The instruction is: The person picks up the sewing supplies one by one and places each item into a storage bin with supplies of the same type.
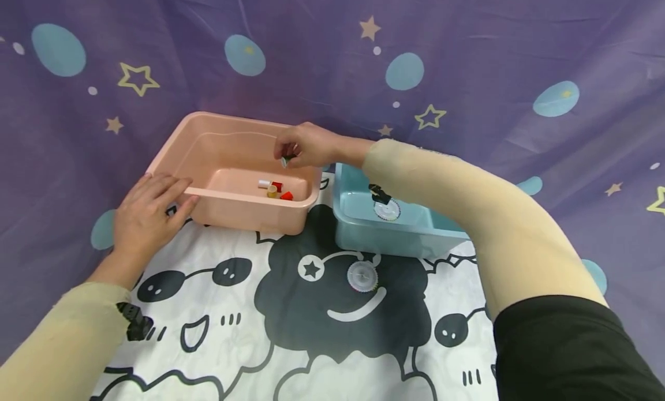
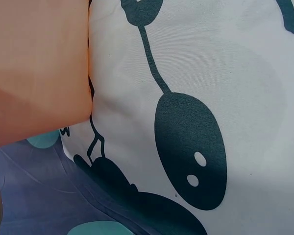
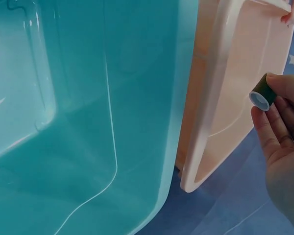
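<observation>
My right hand (image 1: 306, 146) pinches a dark green thread spool (image 3: 263, 93) between thumb and fingertips, above the right part of the pink bin (image 1: 249, 213). The spool's white hollow end shows in the right wrist view. On the bin's floor lie several small spools: a white spool (image 1: 264, 184), a yellowish spool (image 1: 272, 191) and red ones, one a red spool (image 1: 287, 196) near the front wall. At the bin's front left corner, my left hand (image 1: 150, 208) rests on the rim with its fingers extended, the thumb by the outer wall.
A blue bin (image 1: 395, 232) stands right of the pink one, under my right forearm, with a clear round disc (image 1: 387, 210) inside. Another such disc (image 1: 362, 276) lies on the sheep-print cloth (image 1: 218, 308) in front. A purple patterned curtain (image 1: 322, 60) hangs behind.
</observation>
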`<move>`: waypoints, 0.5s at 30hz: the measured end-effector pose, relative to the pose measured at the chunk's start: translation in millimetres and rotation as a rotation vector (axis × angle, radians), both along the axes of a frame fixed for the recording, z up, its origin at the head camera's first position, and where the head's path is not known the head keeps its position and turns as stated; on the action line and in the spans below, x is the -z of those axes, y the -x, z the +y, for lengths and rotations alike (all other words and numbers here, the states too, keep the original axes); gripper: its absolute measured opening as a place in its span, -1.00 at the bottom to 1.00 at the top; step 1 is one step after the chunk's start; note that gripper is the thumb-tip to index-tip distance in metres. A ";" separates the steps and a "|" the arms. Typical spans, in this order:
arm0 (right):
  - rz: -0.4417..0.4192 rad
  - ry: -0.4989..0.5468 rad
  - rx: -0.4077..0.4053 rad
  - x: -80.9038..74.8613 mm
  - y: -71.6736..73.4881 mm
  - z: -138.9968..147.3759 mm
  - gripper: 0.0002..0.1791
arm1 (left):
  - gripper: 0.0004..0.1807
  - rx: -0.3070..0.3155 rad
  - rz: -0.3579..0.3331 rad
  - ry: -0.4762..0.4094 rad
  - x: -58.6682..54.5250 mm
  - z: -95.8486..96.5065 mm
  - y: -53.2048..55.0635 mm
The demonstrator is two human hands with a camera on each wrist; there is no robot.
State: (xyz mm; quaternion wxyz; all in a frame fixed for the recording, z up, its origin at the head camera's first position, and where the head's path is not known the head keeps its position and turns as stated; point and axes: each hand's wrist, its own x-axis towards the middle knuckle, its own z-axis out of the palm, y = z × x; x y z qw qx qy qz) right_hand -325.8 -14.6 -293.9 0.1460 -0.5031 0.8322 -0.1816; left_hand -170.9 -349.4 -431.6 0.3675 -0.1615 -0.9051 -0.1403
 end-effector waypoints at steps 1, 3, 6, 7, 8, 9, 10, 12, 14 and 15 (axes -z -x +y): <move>-0.005 -0.007 0.003 1.8 1.7 -1.3 -0.78 | -0.24 0.002 0.006 -0.003 0.0 0.4 0.2; -0.008 -0.022 0.006 4.5 4.9 -4.3 -0.77 | -0.25 0.008 0.018 -0.006 -0.2 1.0 0.6; 0.003 -0.051 0.006 8.1 9.6 -10.1 -0.76 | -0.28 0.020 0.029 -0.009 -0.7 1.1 1.3; 0.010 -0.061 0.006 9.0 10.8 -12.1 -0.76 | -0.28 0.023 0.030 -0.010 -0.9 1.1 1.5; 0.017 -0.072 0.003 10.0 12.0 -14.4 -0.76 | -0.29 0.025 0.030 -0.010 -1.0 1.0 1.4; 0.022 -0.080 0.000 11.3 13.4 -16.8 -0.77 | -0.29 0.025 0.030 -0.009 -1.0 0.9 1.4; 0.027 -0.088 -0.005 12.4 14.7 -19.2 -0.77 | -0.29 0.024 0.028 -0.009 -1.0 0.7 1.3; 0.032 -0.098 -0.016 14.3 16.9 -23.9 -0.77 | -0.28 0.019 0.026 -0.006 -0.8 0.5 0.9; 0.036 -0.107 -0.027 15.8 19.0 -28.5 -0.77 | -0.28 0.012 0.028 -0.004 -0.6 0.3 0.3; 0.037 -0.112 -0.030 15.9 19.6 -30.9 -0.77 | -0.27 0.011 0.029 -0.004 -0.4 0.2 0.2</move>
